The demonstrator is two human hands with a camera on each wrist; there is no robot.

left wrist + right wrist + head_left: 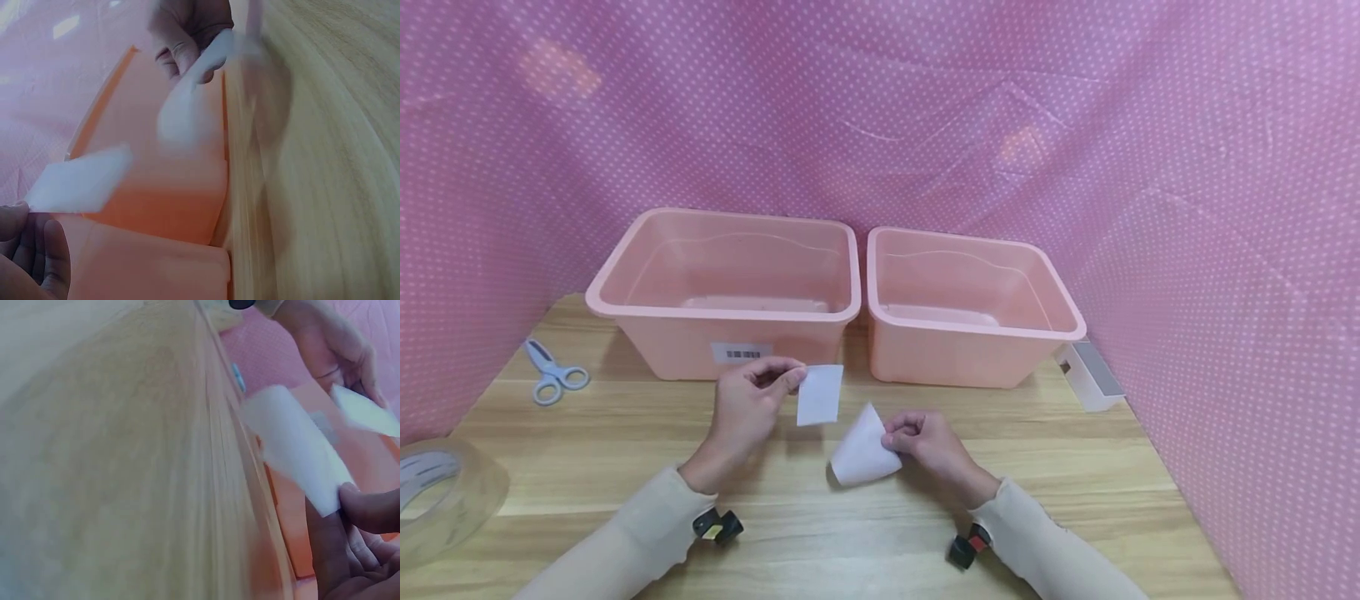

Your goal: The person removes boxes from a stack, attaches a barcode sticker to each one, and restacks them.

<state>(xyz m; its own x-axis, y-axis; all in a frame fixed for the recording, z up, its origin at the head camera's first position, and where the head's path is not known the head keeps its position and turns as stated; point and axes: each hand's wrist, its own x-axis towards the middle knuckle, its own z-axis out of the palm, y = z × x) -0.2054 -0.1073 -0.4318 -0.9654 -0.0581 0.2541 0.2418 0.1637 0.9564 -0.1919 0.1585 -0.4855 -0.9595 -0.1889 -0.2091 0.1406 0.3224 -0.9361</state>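
My left hand [748,404] pinches a small, flat white rectangle of paper [820,395] by its upper left corner, in front of the left pink bin [655,346]. A barcode label [742,353] sits on that bin's front wall, just above the hand. Between thumb and fingers, my right hand [928,446] holds a second piece, a curled white sheet of paper [863,452], low over the table. The two papers are apart. In the left wrist view the curled sheet [184,119] is blurred. From the right wrist, its bent blank face [297,447] shows.
Beside the left bin stands another pink bin [951,358]. Blue-grey scissors [552,373] lie at the left, with a roll of clear tape [478,492] nearer. A white box with a grey top [1090,379] is at the right. Dotted pink cloth [880,108] surrounds the wooden table [820,542].
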